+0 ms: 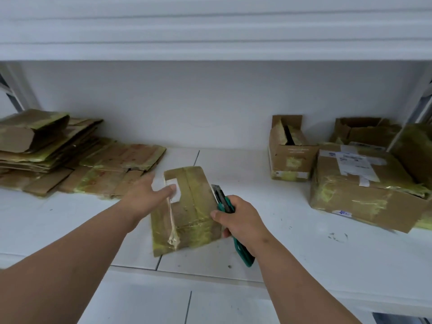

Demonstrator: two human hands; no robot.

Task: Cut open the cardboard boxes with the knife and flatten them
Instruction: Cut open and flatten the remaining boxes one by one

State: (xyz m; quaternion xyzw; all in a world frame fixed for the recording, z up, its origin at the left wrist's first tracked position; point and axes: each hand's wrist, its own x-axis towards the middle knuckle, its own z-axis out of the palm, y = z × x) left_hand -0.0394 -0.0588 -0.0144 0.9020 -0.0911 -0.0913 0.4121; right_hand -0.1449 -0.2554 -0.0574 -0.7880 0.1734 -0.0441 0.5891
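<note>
A small taped cardboard box [189, 206] stands in the middle of the white tiled ledge [280, 242], with a strip of clear tape hanging loose down its front. My left hand [147, 195] holds the box's left side, thumb pressed on a white label near the top. My right hand [236, 218] grips a green utility knife [228, 206] against the box's right edge, blade end pointing up and away, handle end sticking out below my wrist.
A pile of flattened cardboard [58, 155] lies at the left back. At the right stand three taped boxes: a small opened one [289, 153], a large one with shipping labels [364, 185], and a torn one [362, 132] behind. A white wall closes the back.
</note>
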